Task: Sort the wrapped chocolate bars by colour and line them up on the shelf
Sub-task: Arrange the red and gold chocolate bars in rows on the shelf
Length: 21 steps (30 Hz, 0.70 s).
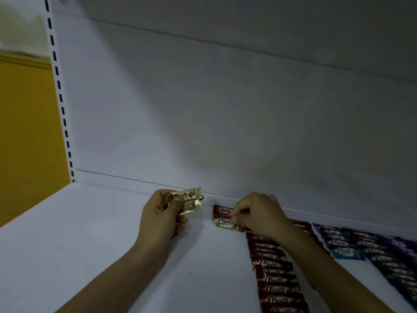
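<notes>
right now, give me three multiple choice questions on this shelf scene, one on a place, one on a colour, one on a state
1. Where does the blue row of chocolate bars lie?
A) between the red row and the purple row
B) on a higher shelf
C) on the floor

2. What colour are the wrappers that the left hand holds?
A) blue
B) gold
C) purple

3. What is the right hand doing?
A) lying flat with straight fingers
B) holding a blue bar up in the air
C) pinching the end bar at the far end of the red row

Answers:
1 A: red lies on its left and purple on its right.
2 B: the gold bars stick out of the curled fingers.
3 C: thumb and fingertips meet on the end bar.
</notes>
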### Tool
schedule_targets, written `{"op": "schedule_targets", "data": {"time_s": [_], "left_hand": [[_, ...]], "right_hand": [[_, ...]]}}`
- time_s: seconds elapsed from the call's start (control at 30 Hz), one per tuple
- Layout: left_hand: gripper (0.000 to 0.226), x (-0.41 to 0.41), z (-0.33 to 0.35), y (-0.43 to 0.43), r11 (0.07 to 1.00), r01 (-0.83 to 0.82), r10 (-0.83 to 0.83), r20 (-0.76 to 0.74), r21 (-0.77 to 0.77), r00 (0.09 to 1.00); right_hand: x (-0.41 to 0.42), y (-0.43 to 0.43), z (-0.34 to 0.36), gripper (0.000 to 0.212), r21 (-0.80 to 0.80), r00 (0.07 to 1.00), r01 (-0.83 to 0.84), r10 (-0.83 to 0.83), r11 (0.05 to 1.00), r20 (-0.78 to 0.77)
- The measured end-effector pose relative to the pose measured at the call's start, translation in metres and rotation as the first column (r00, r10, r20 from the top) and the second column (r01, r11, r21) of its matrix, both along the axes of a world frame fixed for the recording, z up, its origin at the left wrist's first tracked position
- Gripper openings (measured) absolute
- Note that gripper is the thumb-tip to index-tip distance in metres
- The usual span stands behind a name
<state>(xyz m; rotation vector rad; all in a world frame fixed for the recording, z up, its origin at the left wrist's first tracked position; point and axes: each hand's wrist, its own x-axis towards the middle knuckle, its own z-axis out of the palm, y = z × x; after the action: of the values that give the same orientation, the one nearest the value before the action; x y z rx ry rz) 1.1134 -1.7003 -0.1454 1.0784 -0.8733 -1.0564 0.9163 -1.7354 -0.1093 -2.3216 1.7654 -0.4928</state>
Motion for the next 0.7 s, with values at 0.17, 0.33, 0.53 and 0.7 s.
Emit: {"op": "schedule_targets", "data": {"time_s": [0.17,0.33,0.53,0.7], "left_hand": [[0.008,0.0,-0.002,-0.001,1.0,0.011,-0.011,0.014,-0.017,1.0],[0.008,0.0,-0.003,-0.001,1.0,0.016,-0.016,0.015,-0.025,1.0],[0.008,0.0,-0.004,0.0,0.987,0.104,-0.08,0.178,-0.126,0.981],[0.008,-0.002,-0.004,0.002,0.957,0.191,-0.124,0.288,-0.22,0.95]], "right_hand": [[0.003,0.001,-0.006,0.006,-0.063,0.999,-0.028,0.026,0.998,-0.033],[0.004,0.002,-0.006,0.006,-0.102,0.997,-0.031,0.023,0.994,-0.079],[0.011,0.005,0.002,0.023,-0.067,0.95,-0.061,0.079,0.996,0.302],[0.025,0.014,0.017,0.014,0.054,0.768,-0.286,0.195,0.957,0.61]]}}
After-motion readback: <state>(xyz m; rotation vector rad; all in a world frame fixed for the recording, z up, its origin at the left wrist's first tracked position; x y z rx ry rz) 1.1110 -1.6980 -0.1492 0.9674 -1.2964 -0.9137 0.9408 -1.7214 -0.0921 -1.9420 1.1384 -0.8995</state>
